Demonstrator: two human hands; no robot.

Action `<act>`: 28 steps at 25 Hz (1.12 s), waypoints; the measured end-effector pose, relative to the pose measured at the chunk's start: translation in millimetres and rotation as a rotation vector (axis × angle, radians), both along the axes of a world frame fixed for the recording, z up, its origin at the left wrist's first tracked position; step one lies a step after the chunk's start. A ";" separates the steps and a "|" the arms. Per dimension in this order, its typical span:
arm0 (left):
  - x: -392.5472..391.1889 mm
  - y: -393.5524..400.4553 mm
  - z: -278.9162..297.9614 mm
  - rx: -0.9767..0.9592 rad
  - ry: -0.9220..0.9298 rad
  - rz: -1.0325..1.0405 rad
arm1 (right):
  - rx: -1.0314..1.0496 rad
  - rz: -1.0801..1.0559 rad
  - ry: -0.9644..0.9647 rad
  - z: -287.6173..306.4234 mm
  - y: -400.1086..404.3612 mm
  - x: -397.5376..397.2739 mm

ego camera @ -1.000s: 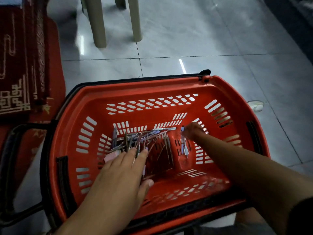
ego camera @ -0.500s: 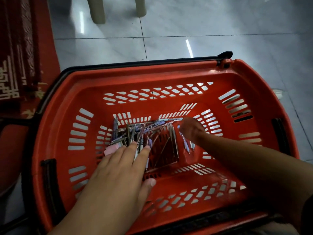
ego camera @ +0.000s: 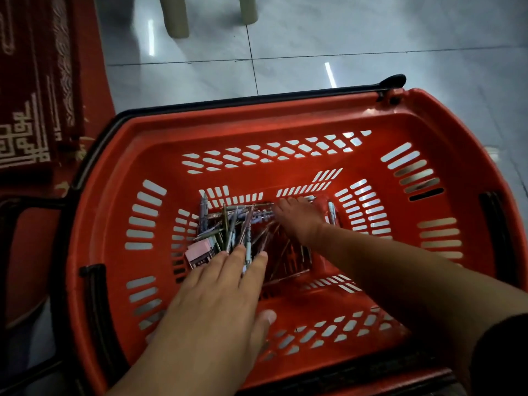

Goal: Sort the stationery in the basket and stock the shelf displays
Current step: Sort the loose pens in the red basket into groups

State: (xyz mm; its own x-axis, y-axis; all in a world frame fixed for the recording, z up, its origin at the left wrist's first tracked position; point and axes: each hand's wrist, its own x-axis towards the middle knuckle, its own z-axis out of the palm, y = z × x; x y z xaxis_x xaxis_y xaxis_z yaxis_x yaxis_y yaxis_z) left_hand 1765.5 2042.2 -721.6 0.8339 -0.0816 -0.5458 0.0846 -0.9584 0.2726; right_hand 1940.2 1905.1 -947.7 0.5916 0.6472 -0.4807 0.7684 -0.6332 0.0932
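I see the red basket (ego camera: 428, 124) on grey floor tiles (ego camera: 371, 30), red carpet (ego camera: 34, 95) upper left. Left hand (ego camera: 217, 298) flat, fingers straight, on pens (ego camera: 234, 221); right hand (ego camera: 297, 218) grip unclear.

I see a grey tiled floor (ego camera: 371, 32), glossy, with dark grout lines and a bright streak of reflected light. On it, filling the near middle, sits a red plastic shopping basket (ego camera: 445, 132) with slotted walls and a black handle folded along its far rim. Two pale chair legs (ego camera: 175, 17) stand at the far edge. Along the left lies a red patterned carpet (ego camera: 31, 90).
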 end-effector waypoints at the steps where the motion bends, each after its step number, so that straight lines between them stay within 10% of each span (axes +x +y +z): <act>1: 0.5 0.3 -0.3 -0.011 0.008 0.006 | 0.023 0.027 0.036 -1.3 3.4 -0.4; 18: -2.5 2.5 -3.9 -0.055 0.094 -0.004 | -0.119 0.454 -0.017 -5.9 36.8 10.2; 28: -6.1 13.5 -7.0 -0.085 -0.020 0.024 | -0.163 0.142 0.351 91.9 18.8 5.3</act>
State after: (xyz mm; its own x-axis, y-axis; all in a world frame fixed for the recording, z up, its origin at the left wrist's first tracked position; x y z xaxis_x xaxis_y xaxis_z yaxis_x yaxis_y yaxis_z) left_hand 1759.4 2055.7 -728.6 0.8470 -0.1063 -0.5208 0.1014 -0.9295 0.3547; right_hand 1945.4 1924.0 -855.8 0.2837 0.6097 -0.7401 0.8503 -0.5168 -0.0998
